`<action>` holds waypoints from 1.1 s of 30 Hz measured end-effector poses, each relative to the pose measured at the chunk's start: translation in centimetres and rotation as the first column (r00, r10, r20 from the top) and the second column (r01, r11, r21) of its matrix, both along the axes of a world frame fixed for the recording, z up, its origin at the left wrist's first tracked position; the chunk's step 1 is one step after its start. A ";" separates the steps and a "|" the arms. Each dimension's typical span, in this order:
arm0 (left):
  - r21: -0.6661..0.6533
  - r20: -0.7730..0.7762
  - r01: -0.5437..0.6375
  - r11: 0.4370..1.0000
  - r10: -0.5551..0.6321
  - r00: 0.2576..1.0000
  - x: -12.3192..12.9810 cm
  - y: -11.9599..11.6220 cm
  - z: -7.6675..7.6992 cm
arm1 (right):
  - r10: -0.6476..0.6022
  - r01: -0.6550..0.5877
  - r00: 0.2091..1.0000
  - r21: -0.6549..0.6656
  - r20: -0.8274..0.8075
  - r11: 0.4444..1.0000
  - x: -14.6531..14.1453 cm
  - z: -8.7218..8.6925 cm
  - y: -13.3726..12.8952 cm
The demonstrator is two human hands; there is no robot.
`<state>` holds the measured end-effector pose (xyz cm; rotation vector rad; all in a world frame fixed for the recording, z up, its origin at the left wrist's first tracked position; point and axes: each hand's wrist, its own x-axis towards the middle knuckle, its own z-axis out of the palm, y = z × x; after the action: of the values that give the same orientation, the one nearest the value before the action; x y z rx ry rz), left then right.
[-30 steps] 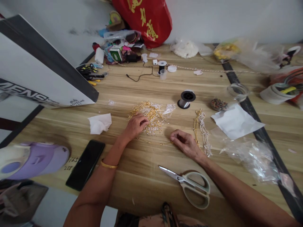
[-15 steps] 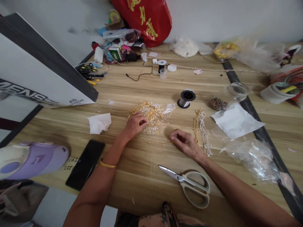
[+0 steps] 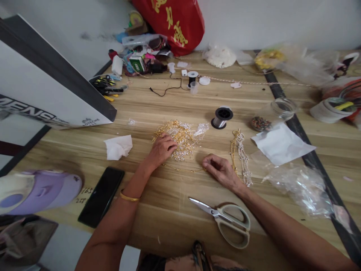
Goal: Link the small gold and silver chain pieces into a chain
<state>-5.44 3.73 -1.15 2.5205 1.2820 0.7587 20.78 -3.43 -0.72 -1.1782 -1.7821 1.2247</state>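
A pile of gold and silver beaded pieces (image 3: 183, 141) lies mid-table. My left hand (image 3: 163, 148) rests at the pile's left side, fingers bent and drawn together over it; what they pinch is too small to make out. A thin gold chain (image 3: 183, 169) runs along the wood in front of the pile. Its right end is pinched in my right hand (image 3: 218, 168), thumb against curled fingers. Just right of that hand lie a gold chain (image 3: 233, 150) and silver chains (image 3: 244, 162). Scissors (image 3: 222, 220) with pale handles lie nearer me, blades pointing left.
A wire spool (image 3: 222, 117) stands behind the pile. To the right are a glass jar (image 3: 278, 111), white paper (image 3: 282, 145) and clear plastic bags (image 3: 301, 188). A phone (image 3: 101, 196), a tissue (image 3: 119, 147) and a large box (image 3: 56, 82) are on the left.
The fingers of my left hand have closed together more over the pile, their tips slightly further right. My right hand stays where it was.
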 end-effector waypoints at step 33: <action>0.098 -0.119 0.083 0.992 -0.071 0.990 0.6 -0.4 0.6 | 0.001 -0.001 1.000 0.000 -0.015 1.000 0.0 -0.1 0.0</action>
<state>-4.80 3.29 -0.55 2.7152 1.2002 0.6877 20.78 -3.45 -0.82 -1.1654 -1.7722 1.2305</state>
